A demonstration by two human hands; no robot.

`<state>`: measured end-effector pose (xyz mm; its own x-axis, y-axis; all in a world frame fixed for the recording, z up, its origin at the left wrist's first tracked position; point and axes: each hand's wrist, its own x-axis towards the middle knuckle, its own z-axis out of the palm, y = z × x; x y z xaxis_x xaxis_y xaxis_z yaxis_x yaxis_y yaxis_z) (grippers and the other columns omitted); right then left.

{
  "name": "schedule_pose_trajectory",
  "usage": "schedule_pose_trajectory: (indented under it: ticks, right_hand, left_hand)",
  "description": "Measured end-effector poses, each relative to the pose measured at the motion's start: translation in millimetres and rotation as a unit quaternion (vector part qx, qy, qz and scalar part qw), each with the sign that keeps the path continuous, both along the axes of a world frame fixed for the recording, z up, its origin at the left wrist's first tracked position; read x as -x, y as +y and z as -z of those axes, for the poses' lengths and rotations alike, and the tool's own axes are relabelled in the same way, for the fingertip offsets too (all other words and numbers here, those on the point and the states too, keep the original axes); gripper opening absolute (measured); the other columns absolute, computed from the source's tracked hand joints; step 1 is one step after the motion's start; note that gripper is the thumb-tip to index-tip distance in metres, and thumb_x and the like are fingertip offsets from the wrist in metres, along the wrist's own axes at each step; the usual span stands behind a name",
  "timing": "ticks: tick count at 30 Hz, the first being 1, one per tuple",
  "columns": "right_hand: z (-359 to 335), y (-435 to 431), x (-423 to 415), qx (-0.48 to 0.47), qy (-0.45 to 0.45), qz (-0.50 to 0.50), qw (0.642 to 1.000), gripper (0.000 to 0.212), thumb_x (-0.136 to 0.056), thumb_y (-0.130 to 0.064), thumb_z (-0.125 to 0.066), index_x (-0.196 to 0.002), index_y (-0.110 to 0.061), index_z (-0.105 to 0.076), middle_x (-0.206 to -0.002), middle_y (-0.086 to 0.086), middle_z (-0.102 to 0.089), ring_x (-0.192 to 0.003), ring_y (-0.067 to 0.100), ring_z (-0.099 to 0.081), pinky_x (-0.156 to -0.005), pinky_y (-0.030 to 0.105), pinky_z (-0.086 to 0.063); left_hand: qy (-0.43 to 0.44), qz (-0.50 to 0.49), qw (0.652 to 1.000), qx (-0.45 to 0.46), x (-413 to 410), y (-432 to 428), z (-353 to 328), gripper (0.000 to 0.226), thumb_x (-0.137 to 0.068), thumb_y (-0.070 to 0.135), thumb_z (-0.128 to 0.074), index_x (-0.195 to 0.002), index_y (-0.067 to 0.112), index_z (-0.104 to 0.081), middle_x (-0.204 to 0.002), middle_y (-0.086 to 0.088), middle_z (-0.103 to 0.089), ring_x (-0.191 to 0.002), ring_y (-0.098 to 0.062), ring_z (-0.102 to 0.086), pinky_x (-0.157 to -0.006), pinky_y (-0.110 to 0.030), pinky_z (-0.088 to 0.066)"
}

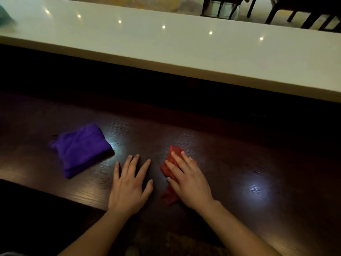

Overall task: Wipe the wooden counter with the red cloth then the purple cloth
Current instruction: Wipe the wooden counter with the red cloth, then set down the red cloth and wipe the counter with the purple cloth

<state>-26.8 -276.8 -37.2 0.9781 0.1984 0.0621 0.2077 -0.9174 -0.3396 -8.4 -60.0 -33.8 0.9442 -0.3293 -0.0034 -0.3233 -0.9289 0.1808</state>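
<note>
Dark wood with a fine grain forms the desk (pixel 230 145), on which two pale patches of reflected light are seen, one just beside the purple cloth (pixel 81 150) and one to the right of the hands. The right hand (pixel 188 180) is laid flat, palm down, on the red cloth (pixel 168 168); its fingers (pixel 177 159) are stretched out and slightly spread, pressed onto the fabric rather than clenched around it. The red cloth is crumpled, and parts of it are shown beyond the fingertips, along the thumb side and below the palm near the front of the desk. The left hand (pixel 129 187) is placed flat on the bare wood just to the left of the red cloth, with its fingers spread and released, nothing being held. The purple cloth is folded into a thick, roughly square pad and is set on the desk to the left of the left hand, near it but not touched by it. Both bare forearms are seen reaching in from the lower edge of the view. Beyond the desk, a raised light-coloured countertop (pixel 166 45) is seen running across the view, dotted with small bright reflections, and dark chair legs (pixel 276 10) are visible behind it at the upper right.
</note>
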Motion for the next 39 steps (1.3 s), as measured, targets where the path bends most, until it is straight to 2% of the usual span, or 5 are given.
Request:
schedule_pose_trajectory:
  ticks: [8, 13, 24, 30, 39]
  right_hand:
    - [-9.4, 15.4, -66.3, -0.058, -0.011, 0.164, 0.985, 0.049, -0.089, -0.028, -0.057, -0.137, -0.021, -0.049, -0.154, 0.005, -0.034, -0.144, 0.031, -0.021, -0.117, 0.044, -0.019]
    - [-13.3, 41.8, -69.2, -0.088, -0.014, -0.094, 0.992, 0.043, -0.083, -0.014, -0.066, -0.126, -0.013, -0.061, -0.144, 0.01, -0.049, -0.137, 0.034, -0.038, -0.113, 0.044, -0.034]
    - [-49.6, 104.0, -168.1, -0.184, -0.029, 0.0, 0.983, 0.044, -0.089, -0.017, -0.062, -0.132, -0.014, -0.056, -0.144, 0.01, -0.048, -0.13, 0.03, -0.043, -0.111, 0.032, -0.03]
    - [-22.0, 124.9, -153.7, 0.021, 0.066, -0.011, 0.998, 0.065, -0.093, -0.047, -0.048, -0.147, -0.018, -0.028, -0.159, 0.006, -0.018, -0.145, 0.033, -0.011, -0.115, 0.051, -0.025]
    - [-53.1, 129.7, -148.1, 0.096, -0.024, 0.012, 0.995, 0.067, -0.082, -0.065, -0.049, -0.14, -0.033, -0.039, -0.157, 0.01, -0.023, -0.138, 0.042, -0.021, -0.109, 0.053, -0.025]
  left_hand:
    - [0.004, -0.058, 0.998, -0.007, -0.5, 1.3, 1.3, 0.061, -0.088, 0.054, -0.042, -0.143, 0.029, -0.045, -0.151, -0.013, -0.042, -0.145, -0.029, -0.031, -0.114, -0.065, -0.02]
    - [0.01, -0.064, 0.998, 0.003, -2.7, 3.9, 4.6, 0.057, -0.088, 0.053, -0.043, -0.139, 0.029, -0.047, -0.15, -0.011, -0.043, -0.144, -0.029, -0.032, -0.114, -0.064, -0.022]
    - [0.029, -0.052, 0.998, 0.02, -3.5, 4.1, 3.1, 0.058, -0.083, 0.05, -0.05, -0.136, 0.027, -0.052, -0.149, -0.012, -0.046, -0.143, -0.029, -0.035, -0.111, -0.062, -0.021]
    - [0.017, -0.057, 0.998, 0.029, -2.5, 4.1, 2.5, 0.053, -0.08, 0.048, -0.052, -0.127, 0.023, -0.058, -0.143, -0.014, -0.051, -0.14, -0.03, -0.039, -0.111, -0.062, -0.018]
    - [0.013, -0.055, 0.998, 0.017, -2.6, 6.5, 5.1, 0.048, -0.077, 0.047, -0.054, -0.115, 0.019, -0.062, -0.129, -0.015, -0.06, -0.129, -0.032, -0.05, -0.11, -0.061, -0.018]
